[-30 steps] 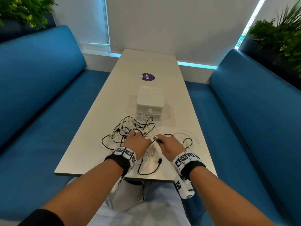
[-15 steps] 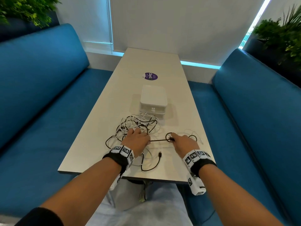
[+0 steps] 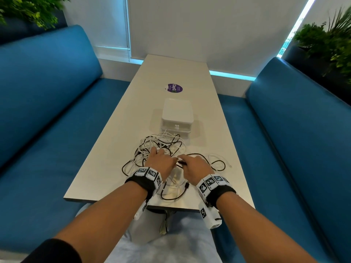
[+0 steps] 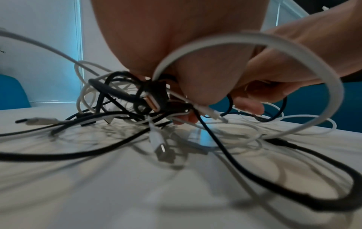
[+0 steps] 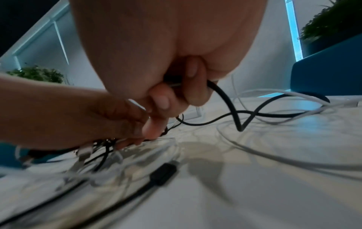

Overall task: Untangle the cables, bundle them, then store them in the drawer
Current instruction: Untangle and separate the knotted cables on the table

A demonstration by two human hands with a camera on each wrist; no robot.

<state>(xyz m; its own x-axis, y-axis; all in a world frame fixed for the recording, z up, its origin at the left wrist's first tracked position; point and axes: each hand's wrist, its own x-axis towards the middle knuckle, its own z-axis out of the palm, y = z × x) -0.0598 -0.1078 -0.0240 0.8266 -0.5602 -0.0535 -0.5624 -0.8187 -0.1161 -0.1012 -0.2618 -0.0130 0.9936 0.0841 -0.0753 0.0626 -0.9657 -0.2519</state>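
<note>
A tangle of black and white cables [image 3: 161, 145] lies on the white table [image 3: 117, 168], just in front of a small white drawer box [image 3: 177, 118] whose drawers are closed. My left hand [image 3: 161, 160] rests on the near side of the tangle; in the left wrist view its fingers [image 4: 195, 96] curl round a knot of cables [image 4: 149, 96] with a USB plug. Right beside it, my right hand [image 3: 187, 163] pinches a black cable [image 5: 227, 99] between thumb and fingers [image 5: 194, 86]. That cable loops off to the right [image 3: 197, 154].
A black plug end [image 3: 187, 186] and loose white cable lie near the table's front edge. A purple round sticker [image 3: 175, 88] sits behind the drawer box. Blue benches [image 3: 47, 111] [image 3: 303, 130] flank the table, with plants in the back corners.
Half a second ago my right hand had drawn the black cable out to the right. It has now come back left, and both hands meet at the tangle.
</note>
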